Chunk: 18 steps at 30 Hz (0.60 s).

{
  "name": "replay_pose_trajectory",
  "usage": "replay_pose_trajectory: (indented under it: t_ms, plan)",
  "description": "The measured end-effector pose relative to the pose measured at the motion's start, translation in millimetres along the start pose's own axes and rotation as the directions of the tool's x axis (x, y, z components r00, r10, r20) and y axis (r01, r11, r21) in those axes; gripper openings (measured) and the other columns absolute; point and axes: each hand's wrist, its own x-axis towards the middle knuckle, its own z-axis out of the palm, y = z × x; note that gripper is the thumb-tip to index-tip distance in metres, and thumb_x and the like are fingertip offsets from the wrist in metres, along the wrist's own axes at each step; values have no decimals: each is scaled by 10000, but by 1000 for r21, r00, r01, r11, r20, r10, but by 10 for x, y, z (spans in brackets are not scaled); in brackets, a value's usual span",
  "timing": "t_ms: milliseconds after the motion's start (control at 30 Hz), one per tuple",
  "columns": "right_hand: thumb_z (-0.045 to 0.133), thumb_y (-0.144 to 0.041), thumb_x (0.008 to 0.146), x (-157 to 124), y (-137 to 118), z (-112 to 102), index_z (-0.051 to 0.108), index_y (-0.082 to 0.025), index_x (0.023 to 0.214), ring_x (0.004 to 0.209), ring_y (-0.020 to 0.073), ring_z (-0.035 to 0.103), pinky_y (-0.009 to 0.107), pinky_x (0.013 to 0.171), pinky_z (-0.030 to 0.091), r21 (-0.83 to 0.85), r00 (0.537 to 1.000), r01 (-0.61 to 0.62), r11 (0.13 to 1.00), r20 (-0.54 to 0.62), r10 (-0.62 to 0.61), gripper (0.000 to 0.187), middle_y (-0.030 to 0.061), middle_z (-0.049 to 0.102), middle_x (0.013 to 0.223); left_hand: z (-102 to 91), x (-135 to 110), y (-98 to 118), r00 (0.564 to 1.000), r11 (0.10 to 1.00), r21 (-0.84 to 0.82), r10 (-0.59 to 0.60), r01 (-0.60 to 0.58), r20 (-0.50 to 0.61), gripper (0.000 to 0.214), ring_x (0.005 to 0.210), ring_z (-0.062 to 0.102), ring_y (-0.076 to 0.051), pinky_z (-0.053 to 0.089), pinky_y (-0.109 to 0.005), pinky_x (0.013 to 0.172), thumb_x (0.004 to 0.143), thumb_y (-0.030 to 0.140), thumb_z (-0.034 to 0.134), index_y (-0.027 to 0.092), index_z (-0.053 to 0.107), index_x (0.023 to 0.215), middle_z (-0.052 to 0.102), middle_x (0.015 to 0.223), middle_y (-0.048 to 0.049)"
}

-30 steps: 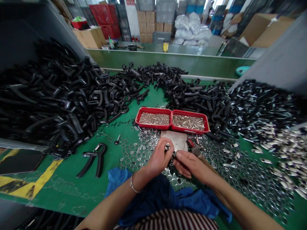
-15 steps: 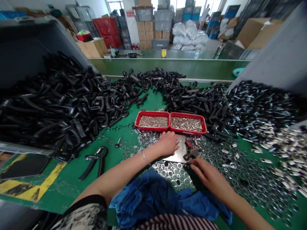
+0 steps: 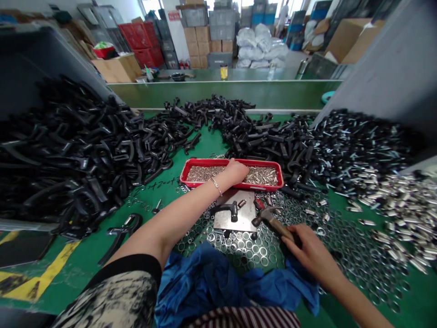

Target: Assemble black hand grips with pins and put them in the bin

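Note:
My left hand (image 3: 236,171) reaches down at the inner end of the right red tray (image 3: 280,176), among small metal pins (image 3: 262,175). Its fingers curl down and their tips are hidden, so what they hold does not show. My right hand (image 3: 303,246) is closed round the wooden handle of a claw hammer (image 3: 269,216), whose head rests near the right edge of a metal plate (image 3: 221,223). On that plate lie a black curved handle part (image 3: 229,208) and a small metal cylinder (image 3: 241,203). The left red tray (image 3: 182,174) holds tiny metal pieces (image 3: 201,173).
Black handle parts (image 3: 112,155) are heaped left and behind the trays. Metal rings (image 3: 358,255) spread around the plate. Metal cylinders (image 3: 406,214) and black parts with metal pins (image 3: 365,141) pile at right. A spring-fitted handle (image 3: 121,232) lies left; blue cloth (image 3: 205,287) lies in front.
My left hand has moved from the plate up to the right red tray, uncovering the black handle part. My right hand has drawn back along the hammer's handle. The view has shifted slightly.

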Motion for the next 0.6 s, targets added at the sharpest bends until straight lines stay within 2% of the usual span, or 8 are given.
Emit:
replay_pose_trajectory:
  t_ms: [133,167,200,300,367,433,533,600]
  plan:
    - [602,-449,888,95,-108,-171,581,-217,1006,898,271,604,416,786,493,73,983,-104,992,-146,114,261,104,633,982,-1,-34,44,999,998,57,-35,34,2,124,927,646,-331,381,-509,934,795,47,613,100,724,795,718,832,-178]
    - [607,-464,881,115,-143,-220,578,-221,1012,871,262,609,400,762,494,109,977,-144,984,-143,159,277,96,640,974,-20,-41,52,999,998,53,-38,38,-10,134,929,646,-328,398,-497,920,798,40,601,91,724,814,712,861,-190]
    - [603,-480,882,130,-178,-265,580,-226,1014,834,249,614,383,736,496,157,976,-180,971,-94,196,286,84,650,952,-43,-53,54,999,998,46,-39,40,-27,154,936,646,-319,415,-476,905,811,41,583,82,725,855,704,914,-203]
    - [548,-516,914,124,-272,-356,601,-238,992,709,213,611,338,638,494,321,950,-295,900,196,242,294,39,662,826,-118,-182,14,992,1000,-17,-24,22,-124,235,986,635,-261,446,-389,877,900,96,503,106,701,1027,668,1078,-183]
    - [549,-527,914,87,-329,-370,604,-240,988,662,200,601,318,590,490,404,924,-361,841,274,265,301,22,645,763,-135,-383,-34,970,981,-191,-8,-40,-244,212,990,629,-219,451,-344,875,929,154,505,145,686,1040,681,1065,-120]
    - [558,-534,910,56,-391,-354,584,-245,1032,614,183,590,308,551,490,492,912,-403,772,282,296,315,16,641,768,-99,-664,-72,940,893,-439,-58,-101,-336,153,927,637,-188,460,-321,846,915,196,556,162,685,991,705,977,-73]
    - [516,-562,926,86,-491,-289,546,-255,1082,475,142,521,281,426,439,558,880,-465,688,380,286,345,12,652,783,53,-1091,-85,951,708,-704,-170,-65,-259,135,779,639,-162,478,-315,757,885,243,604,175,699,953,716,864,-43]
    - [524,-580,914,166,-555,-230,551,-251,1051,440,132,488,254,367,374,520,873,-470,714,392,289,357,7,640,732,188,-1280,-74,961,656,-754,-202,-11,-190,127,768,638,-165,481,-324,752,868,260,625,180,715,909,715,844,-38]
